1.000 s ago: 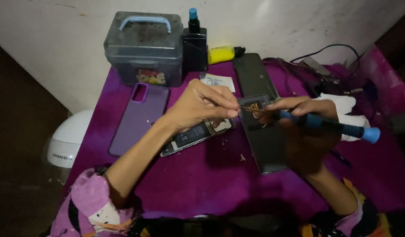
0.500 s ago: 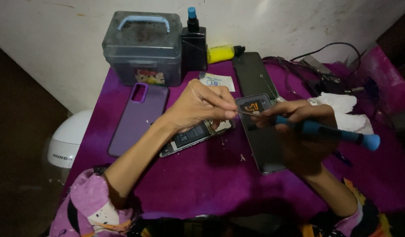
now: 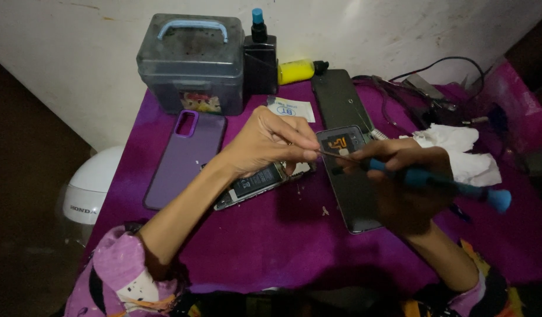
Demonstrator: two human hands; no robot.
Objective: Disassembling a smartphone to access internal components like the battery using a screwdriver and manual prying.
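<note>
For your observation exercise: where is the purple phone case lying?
In the head view, the purple phone case lies left on the purple cloth, before the grey box.

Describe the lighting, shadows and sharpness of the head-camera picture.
Head view: light falls on the wall and grey toolbox, dimming toward the lower edge; the right hand with its blue screwdriver lies in shadow, the left hand is well lit; corners are dark; no strong glare; focus fairly sharp.

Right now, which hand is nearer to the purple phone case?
Left. The left hand is just right of the purple phone case, above the opened phone. The right hand is farther right, holding the blue screwdriver.
</note>
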